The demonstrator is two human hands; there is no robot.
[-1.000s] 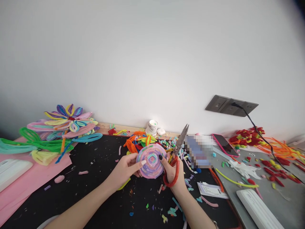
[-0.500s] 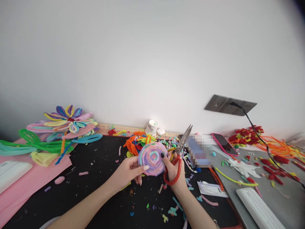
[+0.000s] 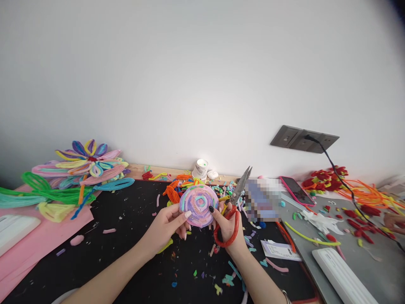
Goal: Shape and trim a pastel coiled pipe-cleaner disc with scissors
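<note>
Between my two hands is a round, coiled disc (image 3: pixel 199 207) of pink, purple and teal fuzzy pipe cleaners, its face turned up towards me. My left hand (image 3: pixel 171 223) pinches its left edge, thumb on the face and fingers behind. My right hand (image 3: pixel 229 226) grips the right edge with a black-nailed thumb. Hanging in that same right hand are scissors (image 3: pixel 236 200) with red handles, blades pointing up and away and slightly apart. Behind the disc lies a heap of orange and yellow pipe cleaners (image 3: pixel 172 192).
A pipe-cleaner flower (image 3: pixel 91 159) lies on pink paper (image 3: pixel 60 232) at left. A paper cup (image 3: pixel 200 169) stands by the wall. To the right are a pink-cased phone (image 3: pixel 296 190), red scraps (image 3: pixel 357 228) and a white power strip (image 3: pixel 340 274). Another person's hand (image 3: pixel 394 221) shows at the right edge.
The disc has shifted slightly left and up, tilting back a little, with both my hands and the scissors. Another person's hand has come into view at the right edge.
</note>
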